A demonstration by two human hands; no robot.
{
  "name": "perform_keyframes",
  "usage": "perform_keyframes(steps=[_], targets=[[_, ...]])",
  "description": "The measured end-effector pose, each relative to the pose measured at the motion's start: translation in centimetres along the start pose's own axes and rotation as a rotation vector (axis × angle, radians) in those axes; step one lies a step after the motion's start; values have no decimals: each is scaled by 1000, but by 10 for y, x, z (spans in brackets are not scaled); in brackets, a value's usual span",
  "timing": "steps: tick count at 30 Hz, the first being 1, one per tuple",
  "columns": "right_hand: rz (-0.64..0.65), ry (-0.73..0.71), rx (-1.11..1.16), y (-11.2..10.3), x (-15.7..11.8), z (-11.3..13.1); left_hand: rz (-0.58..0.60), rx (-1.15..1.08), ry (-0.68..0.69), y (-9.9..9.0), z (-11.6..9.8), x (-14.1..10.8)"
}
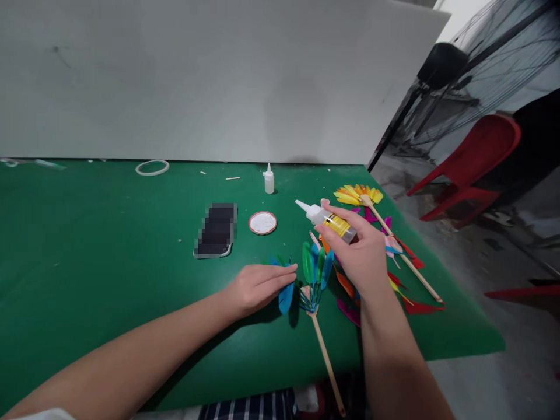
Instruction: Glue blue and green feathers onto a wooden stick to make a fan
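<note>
My right hand (361, 245) grips a glue bottle (336, 224) with a yellow label, its white nozzle pointing up and left. To the left, my left hand (262, 286) has its fingers together on blue and green feathers (286, 298). Between the hands lies a wooden stick (324, 356) with a fan of green and blue feathers (315, 265) at its top; its lower end reaches past the table's front edge. Orange and magenta feathers (345, 286) lie partly hidden behind my right hand and forearm.
On the green table (109, 245) are a dark phone (217, 229), a round white lid (262, 223), a small white bottle (269, 181) and a clear ring (152, 168). A yellow feather fan (359, 195) on a stick lies at the right. Red chairs (485, 151) stand beyond.
</note>
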State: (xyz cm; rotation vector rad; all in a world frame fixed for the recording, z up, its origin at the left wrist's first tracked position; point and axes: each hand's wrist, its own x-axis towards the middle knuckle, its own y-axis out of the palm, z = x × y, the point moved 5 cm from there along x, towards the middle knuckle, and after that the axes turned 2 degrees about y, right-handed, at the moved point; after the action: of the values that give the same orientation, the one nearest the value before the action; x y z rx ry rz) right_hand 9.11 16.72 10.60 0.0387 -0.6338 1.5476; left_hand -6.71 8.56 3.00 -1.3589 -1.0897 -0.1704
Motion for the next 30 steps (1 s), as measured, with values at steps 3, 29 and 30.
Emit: perform_keyframes(steps=[3, 29, 30], targets=[[21, -17, 9, 1, -2, 1, -1, 11, -6, 0, 2, -1], [-89, -278, -80, 3, -7, 12, 17, 18, -25, 2, 5, -3], [-93, -289, -97, 3, -7, 13, 13, 20, -25, 1, 4, -2]])
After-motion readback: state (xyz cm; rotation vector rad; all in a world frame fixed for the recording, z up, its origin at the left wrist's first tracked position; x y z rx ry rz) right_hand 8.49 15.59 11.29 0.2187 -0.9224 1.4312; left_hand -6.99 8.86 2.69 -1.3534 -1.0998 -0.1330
